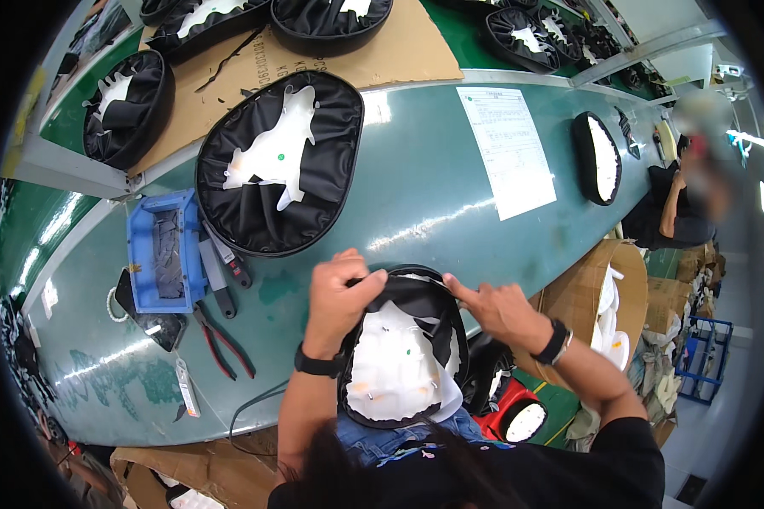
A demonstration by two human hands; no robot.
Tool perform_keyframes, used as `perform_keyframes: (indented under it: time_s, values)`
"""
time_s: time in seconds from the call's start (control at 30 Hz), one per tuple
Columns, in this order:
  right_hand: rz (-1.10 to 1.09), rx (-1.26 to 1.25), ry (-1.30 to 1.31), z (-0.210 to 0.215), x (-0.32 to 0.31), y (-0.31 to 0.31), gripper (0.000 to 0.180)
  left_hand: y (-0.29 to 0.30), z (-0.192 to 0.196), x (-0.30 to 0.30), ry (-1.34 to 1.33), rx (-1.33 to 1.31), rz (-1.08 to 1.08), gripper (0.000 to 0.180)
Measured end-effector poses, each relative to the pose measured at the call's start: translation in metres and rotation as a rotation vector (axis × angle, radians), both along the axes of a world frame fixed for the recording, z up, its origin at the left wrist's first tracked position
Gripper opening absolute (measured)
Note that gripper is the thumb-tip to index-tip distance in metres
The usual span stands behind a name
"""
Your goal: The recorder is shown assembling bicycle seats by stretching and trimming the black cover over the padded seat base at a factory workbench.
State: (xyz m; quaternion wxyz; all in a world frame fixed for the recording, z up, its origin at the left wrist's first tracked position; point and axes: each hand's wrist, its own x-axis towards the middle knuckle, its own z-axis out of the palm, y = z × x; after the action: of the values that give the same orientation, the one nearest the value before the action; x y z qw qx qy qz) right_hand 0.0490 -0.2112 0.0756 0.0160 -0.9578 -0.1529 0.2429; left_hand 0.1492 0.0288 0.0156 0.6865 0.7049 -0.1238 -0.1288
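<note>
Green worktable [416, 191], glossy, bent by the lens, in a cluttered workshop with a carton [564, 293] at right. One small pad [403, 343] — white inside, black cover [410, 294] around it — sits at the table's near edge over the lap [356, 434], apparently for support. Left hand [339, 297]: curled closed, thumb and fingers pinching the far rim, perhaps keeping the cover taut. Right hand [505, 314]: half curled, index finger against the rim — whether it grips, I cannot tell. Beyond lies a bigger pad [272, 157]; a blue bin [142, 254] and pliers [215, 341] sit left, seemingly handy.
</note>
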Motion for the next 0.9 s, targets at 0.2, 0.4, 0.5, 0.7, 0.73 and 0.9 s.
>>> perform_keyframes:
  time_s: [0.2, 0.4, 0.5, 0.7, 0.73, 0.9]
  values:
    - [-0.439, 0.060, -0.015, -0.002, -0.069, 0.029, 0.061, 0.023, 0.052, 0.011, -0.101, -0.615, 0.020, 0.039]
    - [-0.607, 0.253, -0.097, -0.011, -0.119, 0.021, 0.061, 0.130, 0.056, -0.053, -0.413, -0.627, -0.234, 0.022]
    - [-1.045, 0.542, -0.008, -0.006, -0.083, 0.014, 0.079, 0.152, 0.081, -0.094, 0.067, 0.633, -0.502, 0.028]
    - [-0.654, 0.891, 0.002, -0.053, -0.058, 0.043, 0.079, 0.115, -0.006, -0.176, 0.346, 0.662, 0.120, 0.047]
    - [-0.531, 0.784, -0.085, -0.046, -0.055, 0.046, 0.072, 0.108, -0.025, -0.194, 0.436, 0.600, 0.322, 0.051]
    - [-0.426, 0.994, 0.093, -0.006, -0.015, 0.087, 0.046, 0.186, -0.054, -0.284, 0.753, 0.486, 1.175, 0.059]
